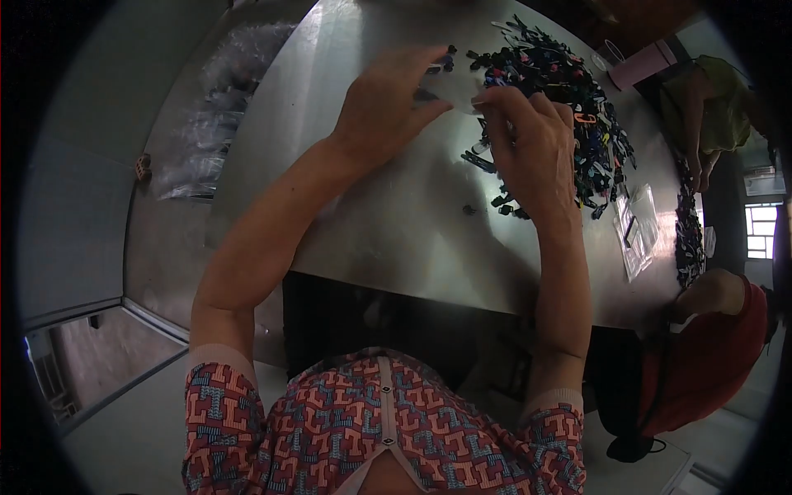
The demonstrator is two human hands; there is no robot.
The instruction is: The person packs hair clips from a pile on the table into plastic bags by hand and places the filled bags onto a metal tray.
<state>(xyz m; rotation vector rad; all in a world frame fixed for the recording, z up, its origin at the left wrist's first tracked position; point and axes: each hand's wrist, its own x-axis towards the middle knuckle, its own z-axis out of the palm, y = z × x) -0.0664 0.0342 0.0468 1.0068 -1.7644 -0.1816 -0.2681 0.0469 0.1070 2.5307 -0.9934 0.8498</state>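
Observation:
My left hand (pixel 388 95) is over the metal table (pixel 379 223), its thumb and fingers spread apart around small dark pieces (pixel 445 63). Facing it, my right hand (pixel 532 140) pinches what looks like the edge of a clear plastic bag (pixel 464 92), which shows faintly between the two hands. Just behind and beside the right hand lies a large heap of small, mostly black pieces (pixel 569 74), with a few orange, blue and red ones mixed in. A few loose pieces lie near the right wrist.
Flat clear plastic bags (pixel 639 231) lie right of the heap. A pink cylinder (pixel 642 66) is at the far right edge. Two people sit at the right, one in a red shirt (pixel 709 363), by another row of dark pieces (pixel 689 231). Clear plastic wrapping (pixel 206 132) lies at left.

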